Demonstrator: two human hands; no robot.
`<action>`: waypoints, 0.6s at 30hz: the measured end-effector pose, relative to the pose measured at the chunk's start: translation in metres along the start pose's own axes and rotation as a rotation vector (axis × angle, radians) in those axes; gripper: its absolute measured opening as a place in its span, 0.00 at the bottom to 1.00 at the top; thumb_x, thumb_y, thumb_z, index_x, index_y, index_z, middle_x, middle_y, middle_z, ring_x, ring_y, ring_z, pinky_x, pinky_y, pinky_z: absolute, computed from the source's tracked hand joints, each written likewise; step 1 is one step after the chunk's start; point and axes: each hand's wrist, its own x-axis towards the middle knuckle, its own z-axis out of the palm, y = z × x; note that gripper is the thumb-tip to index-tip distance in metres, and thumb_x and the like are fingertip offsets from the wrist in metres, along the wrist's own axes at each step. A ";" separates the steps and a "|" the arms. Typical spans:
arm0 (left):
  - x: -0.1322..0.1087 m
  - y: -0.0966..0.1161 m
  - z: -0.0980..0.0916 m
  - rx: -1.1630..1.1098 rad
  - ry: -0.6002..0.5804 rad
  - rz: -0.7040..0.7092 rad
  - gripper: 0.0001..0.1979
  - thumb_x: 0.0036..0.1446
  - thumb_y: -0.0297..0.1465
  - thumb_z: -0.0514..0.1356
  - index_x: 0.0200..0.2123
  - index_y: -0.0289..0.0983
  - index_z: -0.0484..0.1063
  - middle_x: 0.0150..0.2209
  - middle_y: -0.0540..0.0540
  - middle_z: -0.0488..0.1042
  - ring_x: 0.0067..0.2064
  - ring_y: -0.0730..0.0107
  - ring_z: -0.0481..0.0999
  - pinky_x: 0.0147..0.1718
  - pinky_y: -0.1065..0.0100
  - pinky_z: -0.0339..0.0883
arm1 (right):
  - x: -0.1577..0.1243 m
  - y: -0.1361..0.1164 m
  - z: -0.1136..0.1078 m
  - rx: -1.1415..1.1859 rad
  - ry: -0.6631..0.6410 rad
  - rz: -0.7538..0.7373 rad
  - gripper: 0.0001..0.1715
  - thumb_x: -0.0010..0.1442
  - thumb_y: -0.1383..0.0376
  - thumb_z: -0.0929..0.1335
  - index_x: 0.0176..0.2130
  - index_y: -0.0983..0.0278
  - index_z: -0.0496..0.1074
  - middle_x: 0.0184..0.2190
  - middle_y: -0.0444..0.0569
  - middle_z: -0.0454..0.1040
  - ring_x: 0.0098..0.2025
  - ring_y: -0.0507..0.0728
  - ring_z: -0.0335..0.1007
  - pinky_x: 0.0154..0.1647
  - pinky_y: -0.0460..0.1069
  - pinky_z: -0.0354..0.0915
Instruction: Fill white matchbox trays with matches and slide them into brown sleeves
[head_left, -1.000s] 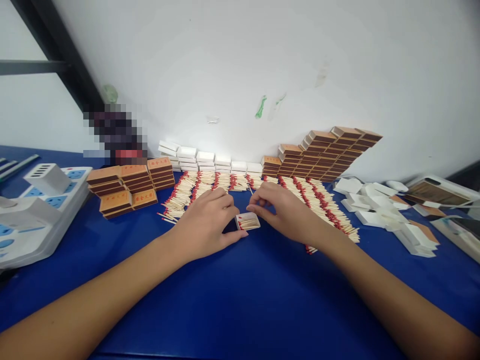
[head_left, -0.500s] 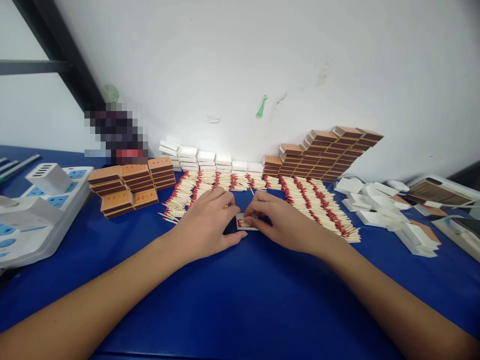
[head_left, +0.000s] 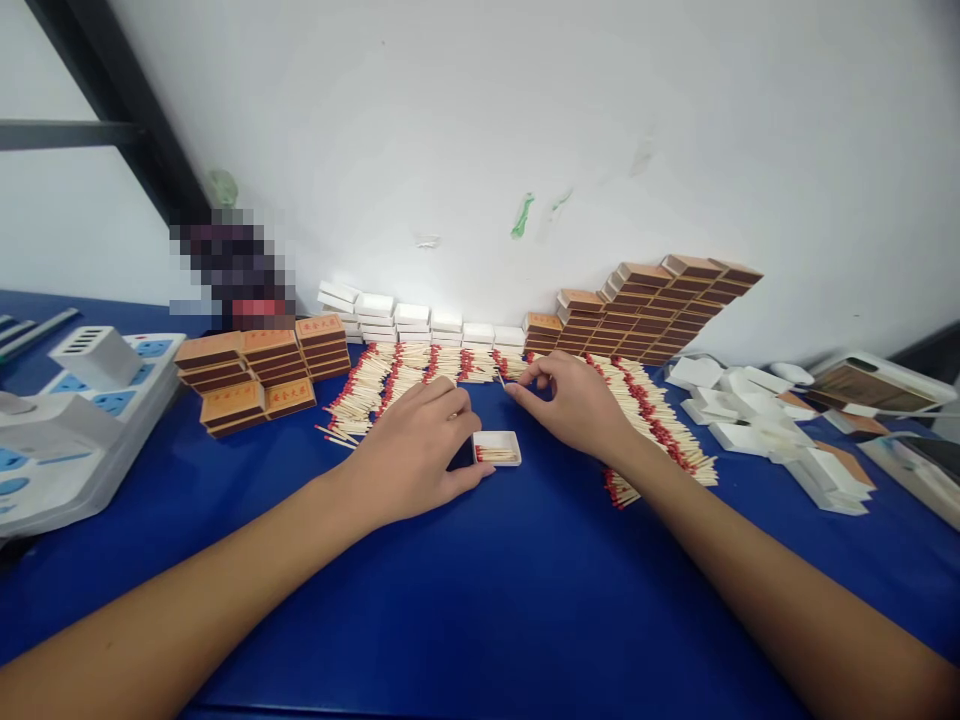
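Just right of centre, a small white matchbox tray (head_left: 509, 437) lies on the blue table, with several red-headed matches (head_left: 496, 454) along its near side. My left hand (head_left: 420, 440) is closed about the tray's left end, thumb at the near corner and fingers at the far one. Beyond the tray, my right hand (head_left: 566, 400) has its thumb and forefinger drawn close together at the lower end of a single match (head_left: 502, 377). Rows of loose matches (head_left: 405, 365) spread in an arc behind both hands, and my right hand and forearm hide part of them.
White trays (head_left: 412, 318) are stacked along the wall. Brown matchboxes stand in a stepped stack (head_left: 652, 310) at the back right and another stack (head_left: 262, 365) at left. Loose white trays (head_left: 750, 400) lie in a heap at right. A power strip (head_left: 142, 440) sits at left.
My right hand has moved out of the tray, away and to the right, to the single match. The tray's inside now shows. My left hand has stayed in place.
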 end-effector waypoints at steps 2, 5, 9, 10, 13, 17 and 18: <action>0.000 0.001 0.000 -0.004 -0.004 0.005 0.15 0.64 0.41 0.67 0.44 0.34 0.80 0.41 0.41 0.77 0.47 0.54 0.75 0.47 0.53 0.72 | 0.003 0.001 0.006 -0.022 0.003 0.035 0.15 0.63 0.53 0.74 0.32 0.61 0.75 0.34 0.49 0.74 0.36 0.59 0.69 0.36 0.53 0.60; 0.000 0.000 0.001 -0.013 -0.010 0.015 0.16 0.65 0.42 0.67 0.44 0.34 0.79 0.41 0.42 0.76 0.47 0.54 0.74 0.47 0.54 0.71 | 0.005 -0.002 0.012 -0.042 -0.005 0.063 0.11 0.64 0.58 0.72 0.32 0.61 0.73 0.35 0.50 0.76 0.38 0.60 0.70 0.38 0.53 0.60; 0.000 -0.002 0.002 -0.026 -0.013 0.009 0.15 0.66 0.42 0.66 0.44 0.35 0.79 0.42 0.42 0.76 0.47 0.55 0.74 0.48 0.54 0.71 | 0.005 -0.003 0.011 -0.075 -0.022 0.084 0.09 0.63 0.67 0.70 0.30 0.60 0.70 0.35 0.50 0.76 0.39 0.60 0.70 0.38 0.53 0.60; 0.000 -0.002 0.003 -0.029 -0.015 0.006 0.15 0.66 0.43 0.66 0.44 0.35 0.79 0.42 0.42 0.76 0.47 0.55 0.74 0.48 0.54 0.71 | 0.005 -0.002 0.011 -0.083 -0.025 0.086 0.09 0.63 0.68 0.70 0.30 0.60 0.70 0.35 0.50 0.76 0.39 0.60 0.70 0.38 0.53 0.59; 0.000 -0.002 0.003 -0.028 -0.015 0.006 0.15 0.66 0.43 0.66 0.44 0.36 0.79 0.42 0.43 0.76 0.47 0.55 0.74 0.48 0.54 0.70 | 0.005 -0.002 0.011 -0.086 -0.013 0.085 0.09 0.65 0.66 0.69 0.31 0.61 0.71 0.36 0.50 0.75 0.39 0.60 0.70 0.38 0.53 0.59; 0.000 -0.001 0.003 -0.025 -0.010 0.010 0.15 0.66 0.43 0.66 0.44 0.35 0.79 0.42 0.42 0.76 0.47 0.55 0.74 0.48 0.54 0.70 | 0.007 -0.001 0.013 -0.050 -0.011 0.086 0.10 0.66 0.61 0.70 0.32 0.61 0.72 0.36 0.50 0.76 0.39 0.60 0.70 0.39 0.53 0.60; 0.001 -0.001 0.003 -0.027 -0.008 0.010 0.15 0.66 0.42 0.66 0.44 0.35 0.79 0.42 0.42 0.76 0.47 0.55 0.74 0.48 0.54 0.70 | 0.007 0.000 0.013 -0.047 -0.021 0.082 0.11 0.67 0.62 0.70 0.32 0.61 0.71 0.36 0.50 0.76 0.40 0.60 0.70 0.40 0.53 0.60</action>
